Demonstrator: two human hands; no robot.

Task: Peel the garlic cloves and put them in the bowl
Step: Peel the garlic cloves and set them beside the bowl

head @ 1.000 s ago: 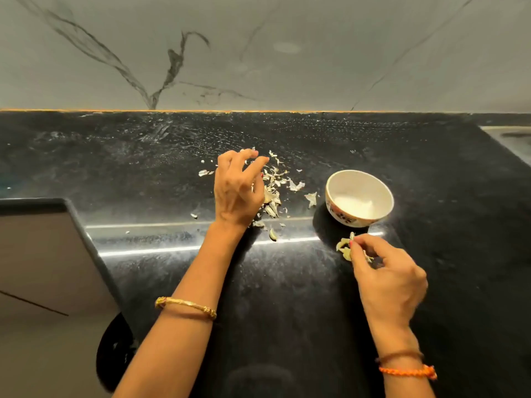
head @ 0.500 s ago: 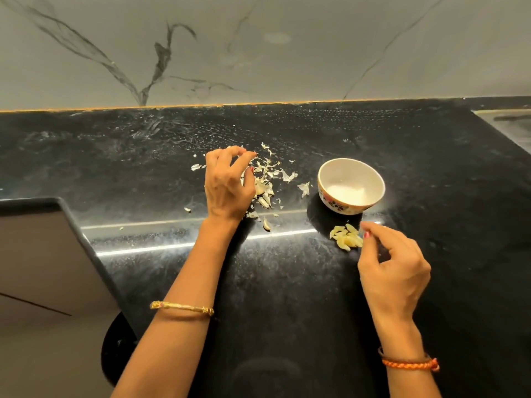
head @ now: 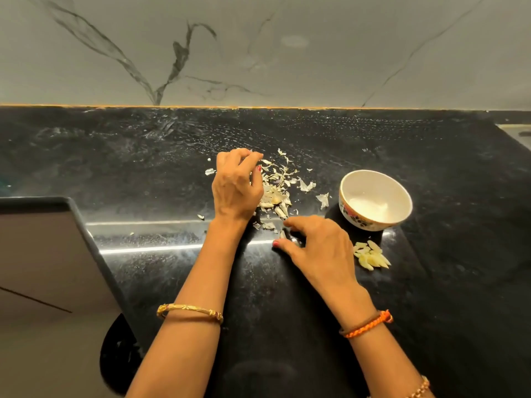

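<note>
Right hand (head: 319, 245) moved leftward, grip curled around unpeeled clove (head: 283, 234)

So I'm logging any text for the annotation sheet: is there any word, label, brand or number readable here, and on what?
None can be read.
The bowl carries only a painted flower pattern on its outer wall, no lettering.
The black counter, the marbled wall and the bracelets show no writing either.

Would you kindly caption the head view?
Both hands sort garlic skins; peeled cloves lie beside the bowl.
</note>
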